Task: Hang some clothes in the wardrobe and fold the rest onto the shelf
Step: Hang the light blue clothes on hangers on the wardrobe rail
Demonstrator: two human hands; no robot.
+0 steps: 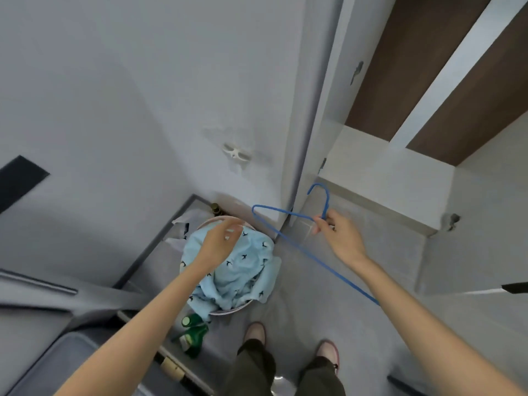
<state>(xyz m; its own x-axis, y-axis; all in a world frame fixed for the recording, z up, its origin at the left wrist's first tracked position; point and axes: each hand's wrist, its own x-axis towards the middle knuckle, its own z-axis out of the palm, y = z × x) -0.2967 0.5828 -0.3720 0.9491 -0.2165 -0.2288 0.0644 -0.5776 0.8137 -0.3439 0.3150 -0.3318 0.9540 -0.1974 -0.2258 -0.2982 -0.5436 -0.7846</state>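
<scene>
Right hand pinches blue hanger; left hand relaxed, empty, above light-blue garment.

No legible text; green bottles' labels blurred.

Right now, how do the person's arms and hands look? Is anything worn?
The left arm and right arm are bare, with no sleeves in view. The left hand and right hand wear no gloves; no watch or bracelet shows. The left fingers are blurred, so rings cannot be judged.
</scene>
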